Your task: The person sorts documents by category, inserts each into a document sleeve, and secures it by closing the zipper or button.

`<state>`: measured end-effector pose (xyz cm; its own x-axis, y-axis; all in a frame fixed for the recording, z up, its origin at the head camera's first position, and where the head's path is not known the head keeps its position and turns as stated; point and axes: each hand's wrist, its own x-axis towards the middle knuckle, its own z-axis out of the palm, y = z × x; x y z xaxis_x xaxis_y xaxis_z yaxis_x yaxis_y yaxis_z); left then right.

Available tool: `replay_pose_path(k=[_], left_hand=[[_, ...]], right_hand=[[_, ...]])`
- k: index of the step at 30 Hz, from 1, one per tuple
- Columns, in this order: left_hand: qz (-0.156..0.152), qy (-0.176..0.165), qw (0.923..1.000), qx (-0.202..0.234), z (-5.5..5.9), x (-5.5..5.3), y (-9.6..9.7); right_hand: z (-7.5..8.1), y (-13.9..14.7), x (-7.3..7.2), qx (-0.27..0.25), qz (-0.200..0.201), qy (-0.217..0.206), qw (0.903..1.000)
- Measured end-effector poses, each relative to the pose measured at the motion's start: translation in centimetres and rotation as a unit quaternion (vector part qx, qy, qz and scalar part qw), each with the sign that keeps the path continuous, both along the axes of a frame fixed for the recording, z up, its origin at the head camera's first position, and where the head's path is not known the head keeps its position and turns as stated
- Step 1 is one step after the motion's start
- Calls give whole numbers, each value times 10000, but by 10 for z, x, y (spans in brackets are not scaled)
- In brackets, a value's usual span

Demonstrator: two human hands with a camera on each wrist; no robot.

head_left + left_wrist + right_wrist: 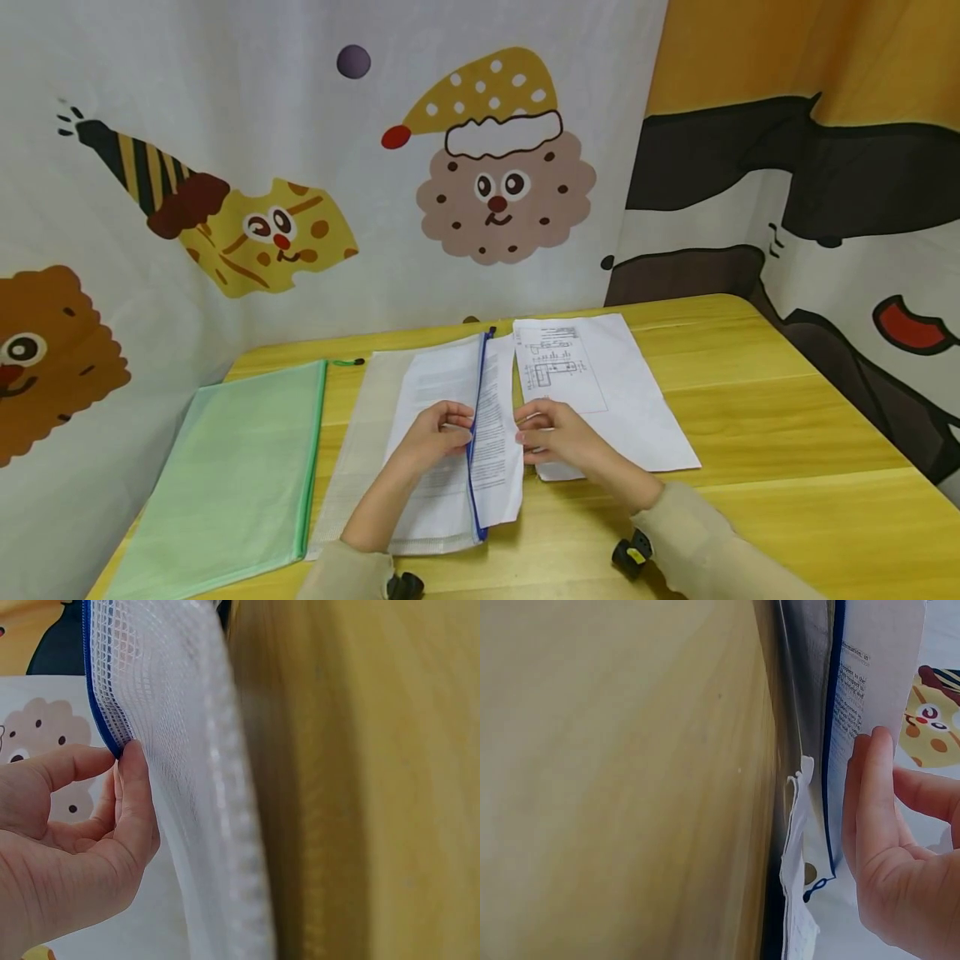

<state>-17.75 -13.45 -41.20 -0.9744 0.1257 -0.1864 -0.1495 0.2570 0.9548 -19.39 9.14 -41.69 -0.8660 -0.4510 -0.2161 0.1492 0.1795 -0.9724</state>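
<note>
A clear mesh zip pouch [352,475] with a blue zip edge [89,667] lies in the middle of the table, with white sheets showing through it. My left hand [429,440] pinches the blue edge between thumb and fingers, and the mesh lifts there in the left wrist view. Printed sheets [497,454] stick out past the zip on the right, partly inside the pouch. At their outer edge, my right hand [561,437] holds the paper between fingers and thumb. In the right wrist view, its fingertips [881,742] lie against the page.
Left of the mesh pouch lies a green zip pouch [232,467] with a green zip pull. A stack of white sheets with a line drawing [637,408] lies on the right, partly behind my right hand. A printed curtain [300,125] hangs behind the wooden table [787,467].
</note>
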Motion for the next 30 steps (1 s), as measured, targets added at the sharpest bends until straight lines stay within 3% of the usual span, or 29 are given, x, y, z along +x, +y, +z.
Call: replay_pose_path(k=[20, 30], left_hand=[[-147, 87, 9997, 189, 5, 1, -3], [-176, 162, 9996, 179, 5, -1, -4]], right_hand=[[3, -24, -3, -58, 211, 121, 9997], [3, -37, -7, 14, 214, -37, 9998]])
